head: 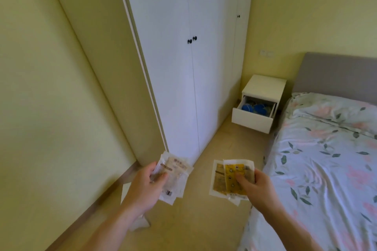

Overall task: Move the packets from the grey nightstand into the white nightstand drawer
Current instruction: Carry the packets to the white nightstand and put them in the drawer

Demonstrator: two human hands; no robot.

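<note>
My left hand (145, 185) grips a fanned bunch of pale, whitish packets (176, 171) at the lower middle of the view. My right hand (258, 186) holds yellow and tan packets (229, 177) with white borders, thumb pressed on the front one. Both hands are raised over the floor, a short way apart. Ahead at the far end of the aisle stands the white nightstand (263, 87), its drawer (253, 119) pulled out, with blue objects (256, 108) inside. The grey nightstand is out of view.
A tall white wardrobe (183, 67) with small black knobs lines the left of the aisle. A bed (326, 159) with floral bedding and a grey headboard fills the right. A narrow strip of beige floor (230, 142) runs between them to the nightstand.
</note>
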